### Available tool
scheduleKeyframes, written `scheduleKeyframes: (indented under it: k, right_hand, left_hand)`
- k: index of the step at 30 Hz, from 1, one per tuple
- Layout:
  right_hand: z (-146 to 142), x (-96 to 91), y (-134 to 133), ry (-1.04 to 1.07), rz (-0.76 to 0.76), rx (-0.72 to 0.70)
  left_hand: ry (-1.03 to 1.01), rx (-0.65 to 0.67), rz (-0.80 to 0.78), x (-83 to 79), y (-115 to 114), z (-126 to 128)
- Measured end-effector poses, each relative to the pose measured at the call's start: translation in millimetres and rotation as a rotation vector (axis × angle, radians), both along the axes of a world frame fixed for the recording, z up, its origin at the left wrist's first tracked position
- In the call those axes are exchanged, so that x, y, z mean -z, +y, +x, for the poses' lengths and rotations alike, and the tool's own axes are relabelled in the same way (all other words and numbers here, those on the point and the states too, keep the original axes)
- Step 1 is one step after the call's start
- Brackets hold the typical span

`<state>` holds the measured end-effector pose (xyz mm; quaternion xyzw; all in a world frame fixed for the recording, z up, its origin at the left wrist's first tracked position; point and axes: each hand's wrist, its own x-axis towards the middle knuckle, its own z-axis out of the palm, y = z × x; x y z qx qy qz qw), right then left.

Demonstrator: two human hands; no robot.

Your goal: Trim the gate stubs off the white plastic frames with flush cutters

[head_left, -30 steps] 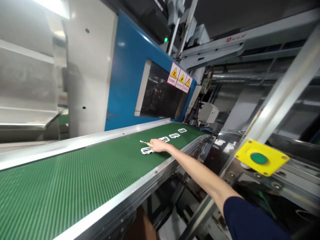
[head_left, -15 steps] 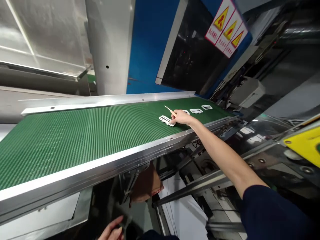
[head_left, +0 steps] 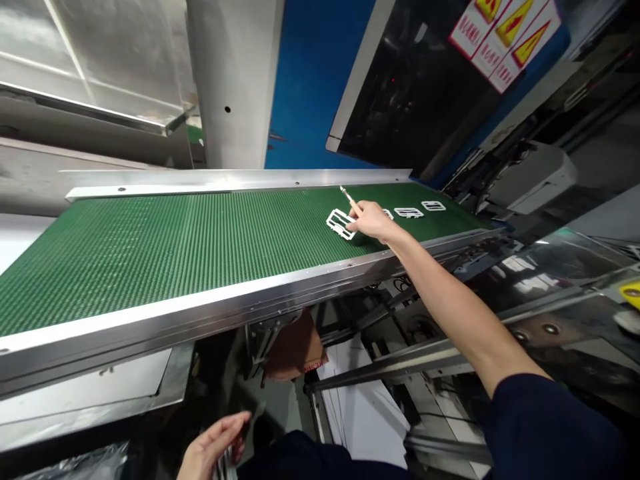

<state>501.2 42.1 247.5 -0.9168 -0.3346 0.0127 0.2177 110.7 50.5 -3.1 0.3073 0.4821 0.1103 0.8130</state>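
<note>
My right hand (head_left: 371, 220): fingers closed; pinches right end of white rectangular slotted frame (head_left: 341, 225), tilted at green ribbed conveyor belt (head_left: 200, 247); whether frame fully clears belt, cannot tell; slim pale-handled tool with metal tip (head_left: 352, 203) also in my grip, tip pointing up and away; to right, three similar white frames (head_left: 409, 213) in row on belt, nearest partly hidden; my left hand (head_left: 216, 440): low, below silver metal rail (head_left: 210, 313), fingers half curled, close together; whether holding anything, cannot tell.
</note>
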Motion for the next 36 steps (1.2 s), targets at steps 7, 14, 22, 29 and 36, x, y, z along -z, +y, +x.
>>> scheduleKeyframes:
  k: [7,14,22,29,36]
  right_hand:
    - [-134.2,14.3,-29.7,0.626,0.41,-0.567]
    - [-244.7,117.2,-49.3,1.092,0.179,-0.572]
    - [-247.8,161.4,-53.0,1.328,0.282,-0.492]
    - [-261.8,178.3,-68.5,1.505,0.296,-0.353]
    - [-275.4,184.4,-72.8,1.515,0.388,-0.308]
  left_hand:
    - [-0.15,0.066,0.033,-54.8,4.5,-6.6]
    - [-0.243,-0.101,0.105,-83.6,3.7,-36.9]
    - [-0.084,-0.273,0.062,-69.3,-6.5,-55.1]
    - [-0.039,-0.366,0.048,-64.2,-8.5,-60.4]
    - [-0.024,-0.405,0.043,-56.2,-8.4,-59.6]
